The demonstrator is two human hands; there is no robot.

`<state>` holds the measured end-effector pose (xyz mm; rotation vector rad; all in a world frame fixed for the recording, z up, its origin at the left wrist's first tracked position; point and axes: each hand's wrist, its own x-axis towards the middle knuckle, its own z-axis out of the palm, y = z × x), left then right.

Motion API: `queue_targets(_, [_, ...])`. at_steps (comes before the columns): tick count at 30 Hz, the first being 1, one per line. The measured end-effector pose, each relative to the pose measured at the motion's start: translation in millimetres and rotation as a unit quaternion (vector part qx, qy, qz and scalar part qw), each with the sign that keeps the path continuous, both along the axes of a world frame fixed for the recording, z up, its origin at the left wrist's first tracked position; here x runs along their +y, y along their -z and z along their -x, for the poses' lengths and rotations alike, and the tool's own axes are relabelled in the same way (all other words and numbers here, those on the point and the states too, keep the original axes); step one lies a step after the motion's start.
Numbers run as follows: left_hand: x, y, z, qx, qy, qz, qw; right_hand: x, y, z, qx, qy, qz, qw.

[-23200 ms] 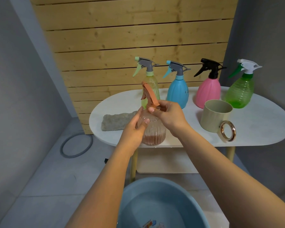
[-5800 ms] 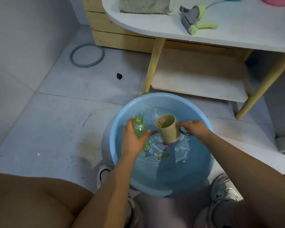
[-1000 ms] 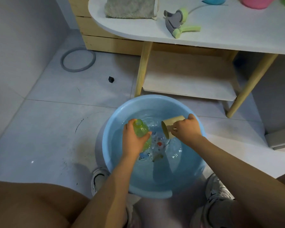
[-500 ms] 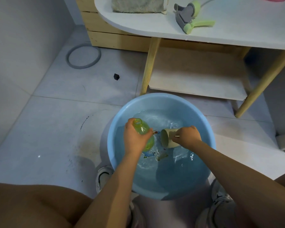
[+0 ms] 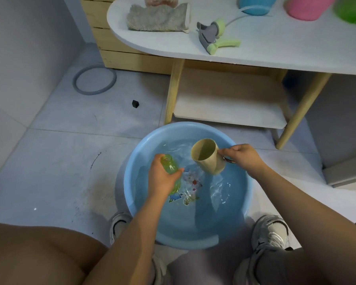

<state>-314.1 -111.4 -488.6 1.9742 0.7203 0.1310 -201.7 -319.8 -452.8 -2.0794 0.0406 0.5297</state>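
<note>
While both hands work over the blue basin (image 5: pixel 193 235), the left hand (image 5: pixel 162 178) grips the green bottle (image 5: pixel 170 165) round its body, fingers curled tight. Bottle has no cap on, neck tilted toward the basin's left rim; lower end is hidden behind the hand, so I cannot tell whether it touches the water (image 5: pixel 220 190). Right hand (image 5: pixel 242 159) is clamped on the handle of the beige cup (image 5: pixel 208 156). Cup is tilted, mouth facing up and left, held over the far half of the basin. Cup and bottle are near each other, not touching. Water is rippled; a printed pattern shows through at the basin's centre.

Beyond the basin: white desk (image 5: pixel 275 48) carrying a detached spray head (image 5: pixel 212 36) on its side. Grey cloth (image 5: pixel 156 17) lies beyond the basin, leftward. Lower shelf (image 5: pixel 228 105) sits just past the far rim. Grey ring (image 5: pixel 95 80) lies on the floor, well beyond-left of the basin. One shoe (image 5: pixel 270 231) sits at the near-right rim.
</note>
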Motion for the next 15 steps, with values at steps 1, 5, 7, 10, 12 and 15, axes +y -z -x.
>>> queue_targets(1, [-1.8, -1.0, -0.4, 0.003, 0.008, -0.001, 1.0, -1.8, -5.5, -0.6, -0.004, -0.007, -0.012, 1.0])
queue_targets(5, [-8.7, -4.8, -1.1, 0.009, 0.039, -0.003, 0.999, -2.5, -25.7, -1.8, -0.036, -0.036, -0.02, 0.998])
queue_targets(7, [-11.8, -8.4, -1.9, 0.01, 0.055, -0.007, 0.998, -1.1, -34.9, -3.1, -0.051, -0.056, -0.003, 0.997])
queue_targets(10, [-15.6, -11.8, -3.4, 0.016, 0.074, -0.013, 0.997, 2.0, -47.2, -2.9, -0.08, -0.095, 0.023, 0.992])
queue_targets(12, [-17.5, -11.3, -4.7, 0.017, 0.086, -0.015, 0.996, 4.6, -53.3, -1.6, -0.102, -0.11, 0.038, 0.988])
queue_targets(15, [-18.8, -11.7, -6.5, 0.023, 0.098, -0.012, 0.995, 8.7, -60.4, -0.1, -0.125, -0.124, 0.055, 0.983])
